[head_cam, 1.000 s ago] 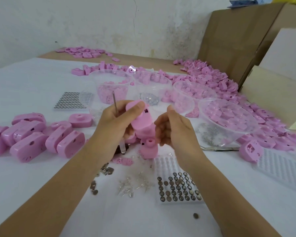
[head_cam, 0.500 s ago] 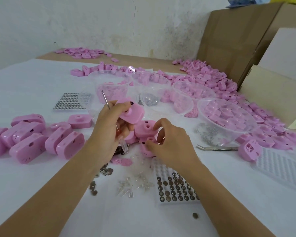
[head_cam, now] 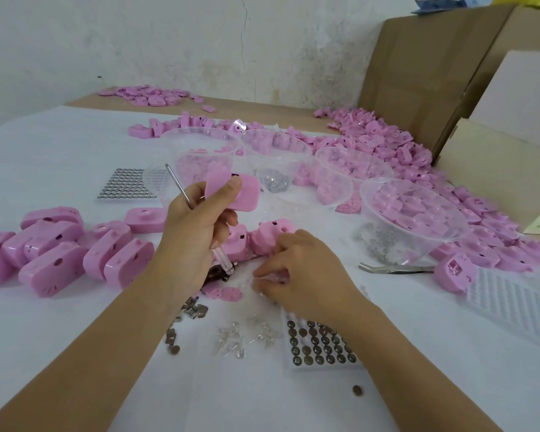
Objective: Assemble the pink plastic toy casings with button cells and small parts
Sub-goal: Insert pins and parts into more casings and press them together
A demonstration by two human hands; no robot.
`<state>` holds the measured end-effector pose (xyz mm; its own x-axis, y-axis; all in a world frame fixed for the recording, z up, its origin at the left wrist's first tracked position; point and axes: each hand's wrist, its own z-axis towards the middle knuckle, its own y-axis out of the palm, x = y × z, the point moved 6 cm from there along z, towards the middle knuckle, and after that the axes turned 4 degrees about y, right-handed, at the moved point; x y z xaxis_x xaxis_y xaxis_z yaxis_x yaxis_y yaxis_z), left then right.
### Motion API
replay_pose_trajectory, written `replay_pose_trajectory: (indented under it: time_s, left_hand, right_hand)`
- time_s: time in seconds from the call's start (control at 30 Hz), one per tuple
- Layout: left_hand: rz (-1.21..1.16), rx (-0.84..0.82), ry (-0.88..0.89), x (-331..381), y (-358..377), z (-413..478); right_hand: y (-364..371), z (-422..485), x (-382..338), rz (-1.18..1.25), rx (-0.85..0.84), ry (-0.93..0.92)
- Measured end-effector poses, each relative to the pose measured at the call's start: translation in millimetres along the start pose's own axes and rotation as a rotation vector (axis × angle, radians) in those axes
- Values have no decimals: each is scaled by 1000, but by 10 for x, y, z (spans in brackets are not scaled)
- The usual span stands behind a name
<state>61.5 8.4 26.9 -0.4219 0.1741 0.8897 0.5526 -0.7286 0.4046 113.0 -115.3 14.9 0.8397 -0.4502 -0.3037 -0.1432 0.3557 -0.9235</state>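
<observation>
My left hand [head_cam: 197, 226] holds a pink casing [head_cam: 234, 193] up above the table, thumb across its face, and also grips a small screwdriver [head_cam: 178, 190] with a clear handle that sticks out below the fingers. My right hand [head_cam: 300, 269] is down on the white table, fingertips pinching at small clear parts [head_cam: 247, 336] scattered there. Two more pink casings [head_cam: 270, 236] sit between the hands. A white tray of button cells [head_cam: 320, 346] lies just under my right wrist.
Assembled pink casings [head_cam: 53, 247] lie in a row at the left. Clear bowls [head_cam: 415, 213] of pink parts stand behind, with a heap of pink shells [head_cam: 402, 151] at the right. Tweezers [head_cam: 393, 269], another cell tray [head_cam: 128, 185], metal contacts [head_cam: 197, 311] and cardboard boxes [head_cam: 434, 73] are around.
My right hand left the casing and dropped to the table, moving toward the clear parts. My left hand turned the casing flat face up and raised it slightly left.
</observation>
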Motion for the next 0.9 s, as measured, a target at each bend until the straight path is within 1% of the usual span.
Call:
replay_pose_trajectory:
  time_s: [0.07,0.2,0.37,0.43,0.53,0.67,0.73,0.83,0.9]
  left_hand:
    - [-1,-13,-4,2,27,-16]
    - [3,-42,4,5,69,-54]
    - [-1,-58,22,29,74,-66]
    - [18,-58,14,30,70,-71]
    - [33,-50,-14,19,70,-84]
    - [42,-63,-11,39,90,-97]
    - [41,-68,-7,41,95,-98]
    - [39,-75,-8,36,103,-102]
    - [46,-74,-9,34,102,-103]
  right_hand:
    - [39,1,-24,-12,-23,-10]
    - [55,7,-64,9,23,-23]
    - [41,18,-39,66,22,-4]
    - [13,14,-28,104,30,5]
    - [9,-1,-50,94,29,-10]
    - [3,-10,-61,40,83,-10]
    - [-6,-22,-94,62,110,-25]
    - [46,-39,-171,60,72,-82]
    - [90,-24,-167,40,27,-76]
